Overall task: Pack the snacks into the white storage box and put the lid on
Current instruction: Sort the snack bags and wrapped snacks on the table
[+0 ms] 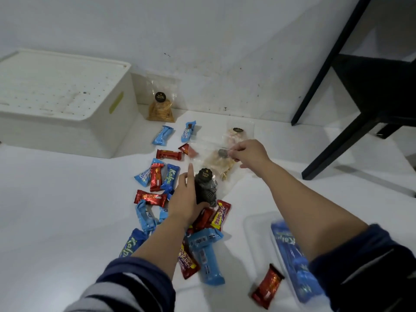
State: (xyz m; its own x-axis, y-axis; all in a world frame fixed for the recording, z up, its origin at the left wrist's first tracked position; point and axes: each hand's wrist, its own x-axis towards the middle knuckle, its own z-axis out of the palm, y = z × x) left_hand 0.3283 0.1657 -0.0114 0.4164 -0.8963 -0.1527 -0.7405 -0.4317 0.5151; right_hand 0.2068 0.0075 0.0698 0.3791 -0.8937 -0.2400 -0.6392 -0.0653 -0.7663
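Fingers of the right hand (248, 154) pinch a clear cracker bag (221, 164); beside that grip, the left hand (188, 199) holds a dark cookie bag (206, 188).

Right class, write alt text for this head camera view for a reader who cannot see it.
A left hand holds a clear bag of dark round biscuits while the right hand pinches a clear bag of pale crackers, above scattered wrapped snack bars; the lidded white plastic storage box sits nearby.
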